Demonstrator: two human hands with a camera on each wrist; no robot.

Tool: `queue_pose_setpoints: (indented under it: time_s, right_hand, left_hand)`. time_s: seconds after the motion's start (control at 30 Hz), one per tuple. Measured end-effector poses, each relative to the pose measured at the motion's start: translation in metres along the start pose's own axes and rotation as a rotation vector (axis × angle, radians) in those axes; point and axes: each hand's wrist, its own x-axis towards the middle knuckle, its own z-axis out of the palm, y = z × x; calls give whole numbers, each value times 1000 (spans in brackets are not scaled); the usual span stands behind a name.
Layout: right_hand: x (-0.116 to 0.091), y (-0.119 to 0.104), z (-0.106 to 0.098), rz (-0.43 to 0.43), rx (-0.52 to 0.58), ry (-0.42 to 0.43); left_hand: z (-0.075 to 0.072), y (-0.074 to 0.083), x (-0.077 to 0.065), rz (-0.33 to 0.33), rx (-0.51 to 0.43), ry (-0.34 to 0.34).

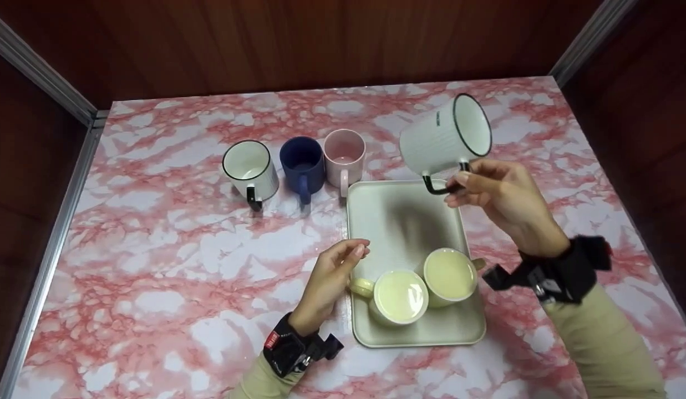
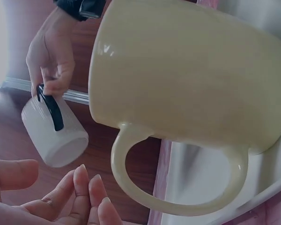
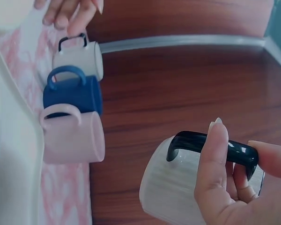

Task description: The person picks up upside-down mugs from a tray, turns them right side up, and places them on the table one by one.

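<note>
- Nearest the left wrist camera: yellow mug (image 2: 182, 79), filling much of that view; it stands on the left side of the tray, handle pointing left.
- Tabletop (image 1: 209, 255): red-and-white marbled surface, supporting the tray and a row of mugs.
- Tray (image 1: 381, 221): pale, rectangular, lying flat between the forearms.
- Right hand (image 1: 512, 199): closed about a black handle (image 3: 196, 136), thumb on one side and fingers on the other; grip confirmed in the right wrist view.
- Left hand (image 1: 329, 277): fingers loosely bent, thumb parted from them, nothing gripped; positioned just beside the yellow mug's handle.
- Held white mug (image 1: 440, 138): suspended above the tray's far end, tilted, mouth to the right, handle underneath.
- Second yellow mug (image 1: 449, 274): on the tray, right of the first, handle right.
- Row beyond the tray's left corner, all upright: black-rimmed mug (image 1: 265, 185), blue mug (image 1: 312, 172), pink mug (image 1: 354, 166).
</note>
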Motion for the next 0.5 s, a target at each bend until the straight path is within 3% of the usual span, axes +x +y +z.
queue_pose_setpoints:
  time_s: [0.2, 0.5]
  right_hand:
    - [35, 3, -4, 104, 19, -10]
    - [72, 19, 1, 230, -150, 112]
  left_hand:
    - [-3, -4, -1, 12, 7, -1]
    - [-5, -9, 0, 13, 8, 11]
